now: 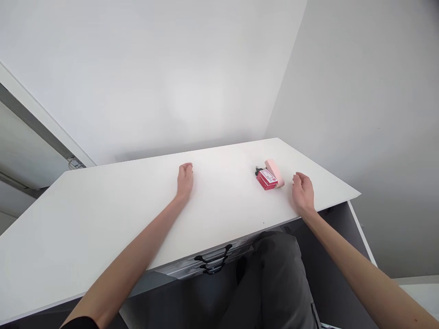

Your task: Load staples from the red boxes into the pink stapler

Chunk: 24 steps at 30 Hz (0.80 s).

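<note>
My left hand [185, 180] rests on its side near the middle of the white desktop [222, 205], fingers loosely curled, holding nothing. On the right, my right hand [303, 192] stands on its edge near the front of the desk, also empty, with thumb and fingers slightly apart. Between them, nearer the right hand, sits a small stack of red-and-white boxes [267, 179]. A pale pink object [274, 171], perhaps a stapler, lies against the boxes on their right side. Partly hidden behind the stack are small dark items [258, 170] too tiny to name. Neither hand touches these things.
White walls [192, 82] rise behind and to the right of the desk. Below the front edge are drawers with black handles [214, 260], and my legs in dark trousers [277, 278] are under the desktop. A framed panel [34, 132] stands at the left.
</note>
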Motion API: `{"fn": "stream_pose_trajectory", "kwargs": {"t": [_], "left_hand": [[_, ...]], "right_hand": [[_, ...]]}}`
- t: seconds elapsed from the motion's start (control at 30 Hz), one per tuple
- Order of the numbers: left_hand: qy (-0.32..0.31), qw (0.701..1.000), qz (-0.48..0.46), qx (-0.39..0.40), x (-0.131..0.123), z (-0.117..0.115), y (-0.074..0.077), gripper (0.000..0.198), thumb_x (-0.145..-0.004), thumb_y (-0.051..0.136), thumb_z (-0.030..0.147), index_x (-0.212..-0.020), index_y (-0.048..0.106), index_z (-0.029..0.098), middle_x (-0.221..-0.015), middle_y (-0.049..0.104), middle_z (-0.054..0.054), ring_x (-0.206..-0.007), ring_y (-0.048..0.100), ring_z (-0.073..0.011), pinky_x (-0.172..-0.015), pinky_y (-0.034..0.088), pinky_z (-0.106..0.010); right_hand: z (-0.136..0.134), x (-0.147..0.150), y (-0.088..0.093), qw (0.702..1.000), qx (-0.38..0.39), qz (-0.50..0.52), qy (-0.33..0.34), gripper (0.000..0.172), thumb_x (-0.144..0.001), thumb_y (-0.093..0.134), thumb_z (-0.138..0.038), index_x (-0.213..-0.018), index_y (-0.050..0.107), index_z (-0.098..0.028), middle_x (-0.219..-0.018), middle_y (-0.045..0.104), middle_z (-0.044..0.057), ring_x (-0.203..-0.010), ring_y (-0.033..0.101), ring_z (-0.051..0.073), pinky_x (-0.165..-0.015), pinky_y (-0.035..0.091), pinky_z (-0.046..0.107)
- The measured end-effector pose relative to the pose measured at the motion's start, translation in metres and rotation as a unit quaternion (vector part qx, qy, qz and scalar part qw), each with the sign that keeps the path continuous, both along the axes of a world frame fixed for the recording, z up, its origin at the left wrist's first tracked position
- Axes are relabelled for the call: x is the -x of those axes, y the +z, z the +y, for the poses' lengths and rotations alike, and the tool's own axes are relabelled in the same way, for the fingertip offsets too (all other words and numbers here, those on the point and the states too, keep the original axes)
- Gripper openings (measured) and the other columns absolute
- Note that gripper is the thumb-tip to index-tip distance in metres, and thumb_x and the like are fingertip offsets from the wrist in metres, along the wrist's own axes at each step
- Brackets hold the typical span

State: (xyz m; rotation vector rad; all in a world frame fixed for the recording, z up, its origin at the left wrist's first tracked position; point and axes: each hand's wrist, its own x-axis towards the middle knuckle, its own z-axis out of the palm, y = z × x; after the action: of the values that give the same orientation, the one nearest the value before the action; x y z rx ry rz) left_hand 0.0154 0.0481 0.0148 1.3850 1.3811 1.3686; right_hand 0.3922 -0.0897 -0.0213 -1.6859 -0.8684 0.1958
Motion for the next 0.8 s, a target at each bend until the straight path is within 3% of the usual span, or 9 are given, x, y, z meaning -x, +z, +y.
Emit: {"fn": "stream_pose_trajectory", "kwargs": {"t": [0.07,0.13,0.2,0.3,0.4,0.47,0.67,0.8], "left_hand": [[-0.012,1.0,0.017,0.0,0.034,-0.002,0.005,0.022,-0.097,0.047,0.037,-0.109,0.059,0.024,-0.13,0.064,-0.009,-0.114,0.067,-0.0216,-0.098,0.051,-0.035],[-0.021,0.999,0.047,0.007,0.062,-0.007,0.01,0.02,-0.091,0.056,0.038,-0.104,0.062,0.023,-0.109,0.068,-0.006,-0.095,0.067,-0.0201,-0.087,0.05,-0.033],[-0.02,0.997,0.075,0.013,0.084,-0.013,0.015,0.019,-0.088,0.06,0.039,-0.099,0.061,0.024,-0.089,0.063,-0.001,-0.078,0.059,-0.0175,-0.075,0.045,-0.03],[-0.013,0.994,0.106,0.014,0.106,-0.022,0.022,0.017,-0.085,0.06,0.039,-0.086,0.051,0.024,-0.076,0.049,0.003,-0.063,0.041,-0.0134,-0.062,0.034,-0.027],[-0.031,0.99,0.14,0.019,0.118,-0.03,0.026,0.027,-0.079,0.06,0.033,-0.073,0.036,0.023,-0.069,0.034,0.005,-0.059,0.026,-0.0117,-0.057,0.022,-0.027],[-0.052,0.985,0.16,0.024,0.122,-0.035,0.027,0.034,-0.074,0.059,0.029,-0.069,0.026,0.023,-0.067,0.025,0.005,-0.06,0.019,-0.0115,-0.057,0.016,-0.028],[-0.115,0.973,0.196,0.041,0.126,-0.04,0.027,0.045,-0.072,0.058,0.032,-0.068,0.014,0.023,-0.068,0.013,0.003,-0.061,0.012,-0.011,-0.058,0.011,-0.029],[-0.142,0.968,0.199,0.05,0.125,-0.042,0.025,0.051,-0.077,0.061,0.04,-0.071,0.014,0.023,-0.069,0.013,0.003,-0.06,0.011,-0.0107,-0.056,0.011,-0.028]], "right_hand": [[-0.011,0.019,0.004,0.997,-0.014,-0.017,-0.07,0.04,-0.094,0.051,-0.039,-0.121,0.061,-0.012,-0.134,0.059,0.023,-0.123,0.056,0.032,-0.102,0.046,0.047],[-0.021,0.044,0.008,0.997,-0.033,-0.049,-0.059,0.031,-0.091,0.052,-0.035,-0.114,0.059,-0.015,-0.129,0.059,0.021,-0.116,0.056,0.031,-0.095,0.047,0.046],[-0.027,0.073,0.013,0.997,-0.048,-0.067,0.009,0.026,-0.091,0.054,-0.037,-0.111,0.056,-0.019,-0.121,0.06,0.017,-0.106,0.057,0.028,-0.087,0.047,0.043],[-0.027,0.115,0.02,0.986,-0.05,-0.075,0.143,0.02,-0.093,0.055,-0.037,-0.107,0.053,-0.023,-0.106,0.063,0.01,-0.092,0.06,0.024,-0.079,0.047,0.038],[-0.017,0.146,0.025,0.953,0.016,-0.107,0.283,0.013,-0.091,0.057,-0.036,-0.087,0.05,-0.025,-0.083,0.06,0.001,-0.069,0.054,0.018,-0.069,0.044,0.033],[-0.009,0.159,0.027,0.931,0.066,-0.105,0.343,0.02,-0.089,0.057,-0.035,-0.075,0.046,-0.025,-0.07,0.054,-0.002,-0.062,0.047,0.016,-0.062,0.039,0.03],[0.012,0.177,0.022,0.947,0.083,-0.05,0.306,0.035,-0.08,0.055,-0.031,-0.066,0.023,-0.025,-0.061,0.026,-0.007,-0.06,0.024,0.012,-0.054,0.022,0.027],[0.013,0.178,0.018,0.948,0.085,-0.019,0.306,0.038,-0.076,0.053,-0.03,-0.066,0.017,-0.025,-0.064,0.018,-0.006,-0.063,0.018,0.012,-0.055,0.017,0.028]]}}
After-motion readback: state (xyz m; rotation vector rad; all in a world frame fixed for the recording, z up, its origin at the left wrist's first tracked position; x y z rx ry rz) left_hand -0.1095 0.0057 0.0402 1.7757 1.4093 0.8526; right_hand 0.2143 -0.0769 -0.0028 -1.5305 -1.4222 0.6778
